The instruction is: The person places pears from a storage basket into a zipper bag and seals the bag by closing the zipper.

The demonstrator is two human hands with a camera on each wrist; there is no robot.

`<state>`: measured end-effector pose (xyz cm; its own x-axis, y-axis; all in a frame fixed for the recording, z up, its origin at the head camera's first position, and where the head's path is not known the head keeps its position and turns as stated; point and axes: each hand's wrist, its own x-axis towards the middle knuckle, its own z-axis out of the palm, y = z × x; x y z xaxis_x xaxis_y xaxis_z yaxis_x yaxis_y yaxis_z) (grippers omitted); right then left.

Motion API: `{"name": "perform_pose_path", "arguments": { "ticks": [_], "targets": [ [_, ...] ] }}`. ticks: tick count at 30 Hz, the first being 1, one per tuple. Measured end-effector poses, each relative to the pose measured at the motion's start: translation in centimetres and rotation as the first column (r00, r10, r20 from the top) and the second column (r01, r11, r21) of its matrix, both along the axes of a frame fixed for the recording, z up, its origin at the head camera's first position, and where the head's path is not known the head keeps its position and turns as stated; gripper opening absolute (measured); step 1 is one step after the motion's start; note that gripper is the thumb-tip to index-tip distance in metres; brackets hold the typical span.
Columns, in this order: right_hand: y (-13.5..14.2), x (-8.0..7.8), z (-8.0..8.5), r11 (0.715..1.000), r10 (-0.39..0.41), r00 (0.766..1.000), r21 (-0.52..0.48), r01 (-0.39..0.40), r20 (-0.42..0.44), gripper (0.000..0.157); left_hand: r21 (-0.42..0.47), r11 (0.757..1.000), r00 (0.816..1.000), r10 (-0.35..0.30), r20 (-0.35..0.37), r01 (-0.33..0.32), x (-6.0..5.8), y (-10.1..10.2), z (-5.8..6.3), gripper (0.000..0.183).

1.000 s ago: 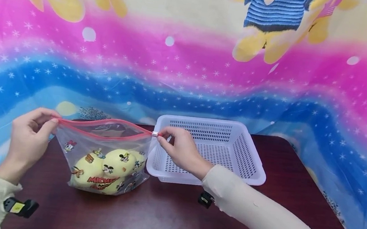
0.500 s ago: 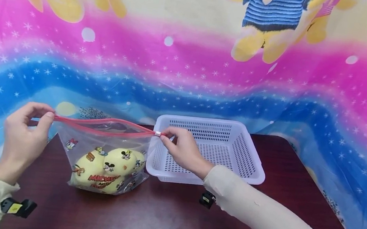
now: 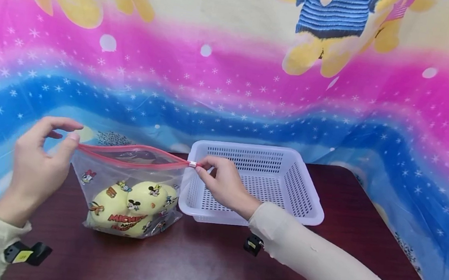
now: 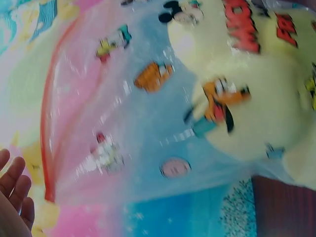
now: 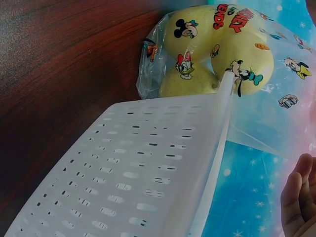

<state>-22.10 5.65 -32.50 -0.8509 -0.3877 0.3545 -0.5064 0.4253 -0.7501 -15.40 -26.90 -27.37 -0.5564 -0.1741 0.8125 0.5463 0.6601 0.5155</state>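
Note:
A clear zip bag (image 3: 132, 208) with a red zip edge and printed cartoon figures stands upright on the table, its mouth parted in the middle. Inside lie several smooth, rounded, pale yellow things (image 5: 242, 54). My right hand (image 3: 223, 182) pinches the bag's right top corner, beside the white zip slider (image 3: 192, 164). At the other top corner, my left hand (image 3: 43, 160) is raised with thumb and fingers parted and nothing between them. In the left wrist view, the fingers (image 4: 19, 190) are apart from the red zip corner.
A pale lilac perforated plastic basket (image 3: 313, 218) stands right of the bag, partly behind my right hand. The dark reddish table (image 3: 208, 269) ends at a printed cloth (image 3: 230, 89) hung behind and along the sides.
My left hand has let go of the bag's left corner, first shifting left, then up and slightly right. The right hand keeps its pinch, having moved slightly right with the slider.

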Motion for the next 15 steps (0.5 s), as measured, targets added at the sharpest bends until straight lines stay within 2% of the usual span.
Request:
{"name": "perform_pose_path", "arguments": {
  "ticks": [4, 15],
  "targets": [
    [0.1, 0.1, -0.1, 1.0, 0.011, 1.0, -0.013, -0.011, 0.017, 0.012, -0.047, 0.998, 0.999, -0.05, -0.01, 0.049, 0.2, 1.4, 0.3, 0.022],
    [0.1, 0.5, 0.0, 1.0, 0.009, 1.0, -0.013, -0.009, 0.025, 0.013, -0.13, 0.982, 0.989, -0.126, 0.073, 0.135, 0.7, 4.4, 1.2, 0.022]
  ]
}}
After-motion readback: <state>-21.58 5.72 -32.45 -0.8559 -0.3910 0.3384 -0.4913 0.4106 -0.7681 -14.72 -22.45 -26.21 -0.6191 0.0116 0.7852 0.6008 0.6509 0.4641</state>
